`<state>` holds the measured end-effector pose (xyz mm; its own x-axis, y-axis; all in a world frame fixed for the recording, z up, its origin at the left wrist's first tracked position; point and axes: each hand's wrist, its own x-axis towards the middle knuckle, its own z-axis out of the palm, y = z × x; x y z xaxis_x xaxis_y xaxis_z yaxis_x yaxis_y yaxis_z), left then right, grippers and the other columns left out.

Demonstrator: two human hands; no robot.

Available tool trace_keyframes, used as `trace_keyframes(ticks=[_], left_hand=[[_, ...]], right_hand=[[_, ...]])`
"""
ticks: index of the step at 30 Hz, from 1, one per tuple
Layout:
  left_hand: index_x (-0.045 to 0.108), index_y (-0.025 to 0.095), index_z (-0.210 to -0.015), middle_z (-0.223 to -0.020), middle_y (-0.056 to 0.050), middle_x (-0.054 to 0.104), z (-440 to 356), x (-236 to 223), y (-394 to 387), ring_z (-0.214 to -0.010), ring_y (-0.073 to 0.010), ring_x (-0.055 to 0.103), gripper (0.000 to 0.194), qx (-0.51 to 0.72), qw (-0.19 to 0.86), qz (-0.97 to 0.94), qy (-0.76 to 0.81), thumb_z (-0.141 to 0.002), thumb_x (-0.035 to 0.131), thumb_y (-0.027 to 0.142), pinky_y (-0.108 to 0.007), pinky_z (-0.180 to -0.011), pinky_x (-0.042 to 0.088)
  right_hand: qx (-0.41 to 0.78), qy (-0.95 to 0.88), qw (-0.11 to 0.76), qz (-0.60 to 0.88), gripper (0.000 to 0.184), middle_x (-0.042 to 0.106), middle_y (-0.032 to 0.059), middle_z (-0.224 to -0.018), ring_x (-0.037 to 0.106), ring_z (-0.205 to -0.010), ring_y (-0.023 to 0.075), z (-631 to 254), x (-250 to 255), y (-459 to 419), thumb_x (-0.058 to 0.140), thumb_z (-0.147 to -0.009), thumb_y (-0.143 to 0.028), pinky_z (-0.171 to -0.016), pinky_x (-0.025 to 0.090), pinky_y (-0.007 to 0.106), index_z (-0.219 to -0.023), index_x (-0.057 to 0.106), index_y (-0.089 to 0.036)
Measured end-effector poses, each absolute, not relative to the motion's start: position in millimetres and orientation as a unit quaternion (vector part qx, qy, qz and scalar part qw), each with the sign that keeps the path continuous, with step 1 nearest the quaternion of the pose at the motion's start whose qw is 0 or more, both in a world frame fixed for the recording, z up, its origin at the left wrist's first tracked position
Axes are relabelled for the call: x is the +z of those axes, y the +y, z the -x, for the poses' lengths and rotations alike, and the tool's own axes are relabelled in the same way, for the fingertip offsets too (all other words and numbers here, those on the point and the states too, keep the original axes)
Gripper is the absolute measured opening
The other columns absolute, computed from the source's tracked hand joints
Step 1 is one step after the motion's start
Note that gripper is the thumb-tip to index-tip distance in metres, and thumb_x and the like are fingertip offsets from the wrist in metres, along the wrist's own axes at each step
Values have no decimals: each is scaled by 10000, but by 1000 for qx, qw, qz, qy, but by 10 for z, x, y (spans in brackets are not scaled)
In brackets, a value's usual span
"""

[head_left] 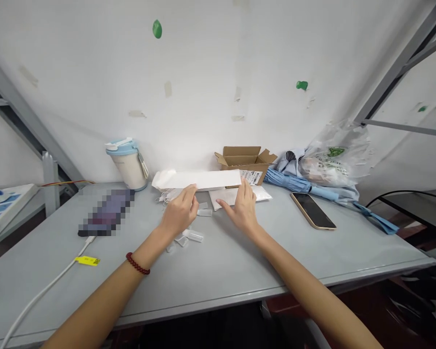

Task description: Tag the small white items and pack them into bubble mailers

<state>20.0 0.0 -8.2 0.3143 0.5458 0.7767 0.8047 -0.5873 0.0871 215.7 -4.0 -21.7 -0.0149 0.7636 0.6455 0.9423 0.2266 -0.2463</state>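
A long, flat white strip (214, 179), paper or thin card by its look, is raised above the far middle of the desk. My left hand (179, 211) is closed at the strip's lower edge, fingers curled in a pinch. At the strip's right end is my right hand (241, 206), its fingers stretched up against the end and its thumb spread away. Under the strip lies a flat white packet (227, 198). Small clear plastic pieces (194, 236) are scattered beside and below my left hand, partly hidden by it.
Behind stands an open cardboard box (252, 167). A lidded cup (127, 165) and a blurred-out device (109, 213) with a white cable (45, 288) are on the left. To the right are a phone (313, 211), a folded blue umbrella (294, 182) and a plastic bag (337, 155).
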Motion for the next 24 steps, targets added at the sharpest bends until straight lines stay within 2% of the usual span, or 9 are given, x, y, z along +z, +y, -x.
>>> trace_keyframes(ticks=[3,7,10,14,19,24], left_hand=[[485,159,-1204,-1191,-118,620,-226,-100,-22,-1107,-214,589,363,-398,146,800,-425,-857,386,121,-363,-930,499],[489,126,-1221,-1215,-145,607,-253,-126,-40,-1122,-223,582,385,-403,153,808,-401,-849,393,111,-363,-927,509],[509,120,-1213,-1219,-150,606,-294,-135,-82,-1107,-222,594,385,-399,157,821,-376,-844,399,106,-352,-906,526],[527,114,-1211,-1234,-157,596,-390,-149,-193,-1113,-213,591,391,-394,132,861,-294,-839,410,102,-326,-897,533],[568,139,-1184,-1194,-129,628,-468,-159,-276,-1085,-203,607,382,-388,112,883,-239,-837,414,103,-330,-911,526],[627,168,-1071,-1164,-109,646,-348,-42,-205,-1061,-209,616,283,-454,97,805,-370,-859,441,187,-338,-901,522]], right_hand=[[-148,-696,385,587,820,236,271,-1453,185,-1371,330,-2139,-161,-86,391,-878,-530,-1009,266,527,-1458,25,-82],[-200,-687,388,581,748,206,275,-1458,138,-1386,348,-2116,-106,-134,387,-893,-445,-1011,239,549,-1454,41,-90],[-226,-701,349,579,671,182,256,-1479,72,-1403,339,-2098,-98,-158,382,-902,-365,-1037,192,558,-1453,108,-96],[-200,-753,273,564,624,163,215,-1506,40,-1413,310,-2091,-140,-156,385,-891,-244,-1072,152,546,-1457,165,-103],[-148,-789,204,561,620,223,163,-1509,147,-1402,265,-2125,-183,-127,284,-852,-52,-1078,212,502,-1461,205,-134],[-130,-793,174,570,621,253,144,-1504,198,-1390,254,-2152,-134,-117,229,-842,12,-1065,263,476,-1441,275,-144]])
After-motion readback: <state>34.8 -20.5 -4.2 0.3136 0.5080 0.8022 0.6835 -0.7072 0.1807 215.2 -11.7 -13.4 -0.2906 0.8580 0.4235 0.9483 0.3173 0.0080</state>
